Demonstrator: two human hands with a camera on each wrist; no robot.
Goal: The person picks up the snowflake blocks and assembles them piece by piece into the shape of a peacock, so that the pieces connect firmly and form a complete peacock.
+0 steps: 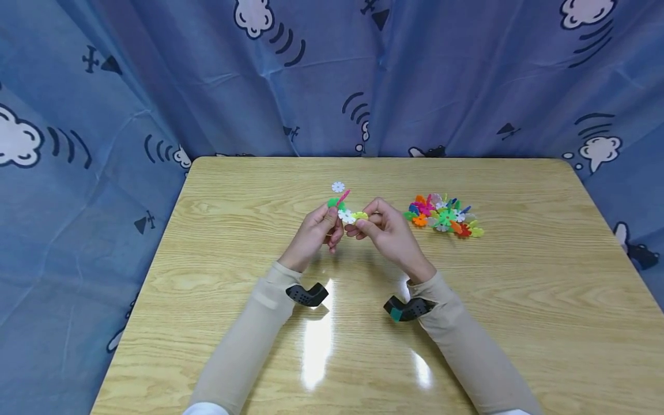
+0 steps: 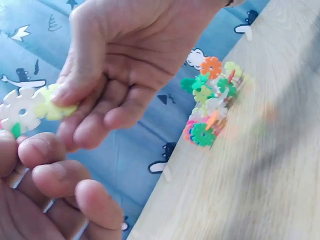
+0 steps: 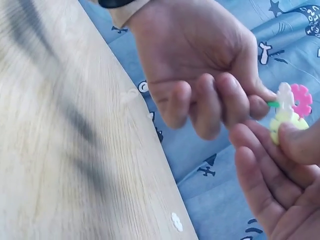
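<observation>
Both hands meet over the table around a small chain of snowflake-shaped plastic building discs. My left hand (image 1: 314, 229) pinches the green disc (image 1: 333, 203) at the chain's left end. A pink disc (image 1: 343, 197) stands edge-on beside it, and a white disc (image 1: 346, 216) sits in the middle. On the right end is a yellow disc (image 1: 359, 216), pinched between thumb and index finger of my right hand (image 1: 386, 230). In the left wrist view the yellow disc (image 2: 52, 102) overlaps the white disc (image 2: 22, 110); the green one is mostly hidden by fingers.
A heap of multicoloured snowflake discs (image 1: 445, 216) lies to the right of the hands. One loose white disc (image 1: 338, 187) lies on the wooden table (image 1: 249, 196) just beyond them. A blue patterned curtain (image 1: 321, 86) hangs behind the table's far edge.
</observation>
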